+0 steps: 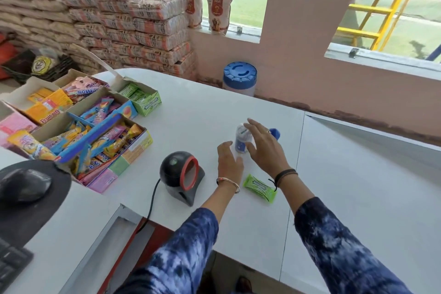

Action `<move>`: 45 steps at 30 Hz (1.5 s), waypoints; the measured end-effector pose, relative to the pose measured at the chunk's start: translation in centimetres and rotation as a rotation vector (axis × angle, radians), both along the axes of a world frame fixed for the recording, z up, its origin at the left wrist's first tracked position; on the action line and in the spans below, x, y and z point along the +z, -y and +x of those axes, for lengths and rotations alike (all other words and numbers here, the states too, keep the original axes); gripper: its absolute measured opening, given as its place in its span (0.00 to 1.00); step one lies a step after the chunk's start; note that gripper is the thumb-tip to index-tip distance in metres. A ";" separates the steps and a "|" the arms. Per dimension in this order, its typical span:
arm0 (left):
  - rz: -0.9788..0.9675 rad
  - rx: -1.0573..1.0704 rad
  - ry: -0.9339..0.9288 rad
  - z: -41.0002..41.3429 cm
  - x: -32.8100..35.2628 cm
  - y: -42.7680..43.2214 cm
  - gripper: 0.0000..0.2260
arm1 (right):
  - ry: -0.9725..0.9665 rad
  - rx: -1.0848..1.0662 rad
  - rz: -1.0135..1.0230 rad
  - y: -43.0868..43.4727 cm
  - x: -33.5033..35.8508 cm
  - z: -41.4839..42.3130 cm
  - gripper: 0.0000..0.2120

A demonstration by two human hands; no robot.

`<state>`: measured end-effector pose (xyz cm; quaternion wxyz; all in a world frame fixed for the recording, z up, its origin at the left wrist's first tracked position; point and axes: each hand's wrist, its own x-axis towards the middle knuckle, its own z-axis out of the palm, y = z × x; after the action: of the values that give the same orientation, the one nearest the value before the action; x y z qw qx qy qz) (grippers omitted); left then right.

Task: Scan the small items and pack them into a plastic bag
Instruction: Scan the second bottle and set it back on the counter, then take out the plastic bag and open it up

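Head view — both my hands (263, 148) spread, fingers (253, 124) holding nothing, closing on the upright small bottle (241, 139) — a clumsy brush could topple it.

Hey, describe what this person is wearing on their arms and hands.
Both arms have blue-and-white tie-dye sleeves. The left hand has a thin bangle at the wrist; the right hand has dark cord bands at the wrist and a ring.

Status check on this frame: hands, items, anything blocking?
Both hands open: left hand, right hand flanking small bottle, not gripping. Green gum pack lies on counter. Scanner unobstructed. No bag visible.
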<state>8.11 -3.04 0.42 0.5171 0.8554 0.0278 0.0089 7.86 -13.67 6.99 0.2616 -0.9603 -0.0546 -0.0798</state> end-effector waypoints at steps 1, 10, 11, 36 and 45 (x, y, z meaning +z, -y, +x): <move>-0.007 0.014 0.054 -1.4 0.3 -0.4 0.18 | 0.045 -0.005 0.017 -0.2 0.2 -1.2 0.23; 0.074 -0.065 0.381 -13.7 1.7 -4.8 0.13 | 0.105 0.060 0.051 -2.5 -1.4 -11.1 0.20; 0.098 -0.066 0.392 -15.3 1.6 -5.8 0.13 | 0.105 0.085 0.049 -3.2 -1.6 -12.5 0.19; 1.000 0.135 -0.114 -39.3 -0.5 -36.8 0.29 | 0.121 0.731 -0.229 -35.5 -8.4 -29.3 0.27; 1.141 0.076 -0.210 -38.3 -0.6 -36.1 0.15 | 0.035 0.815 -0.276 -35.3 -8.2 -28.3 0.22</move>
<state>-30.15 33.08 -0.14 -0.0319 0.9935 0.1004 -0.0439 -20.39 21.60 -1.24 0.1398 -0.8848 -0.4439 0.0220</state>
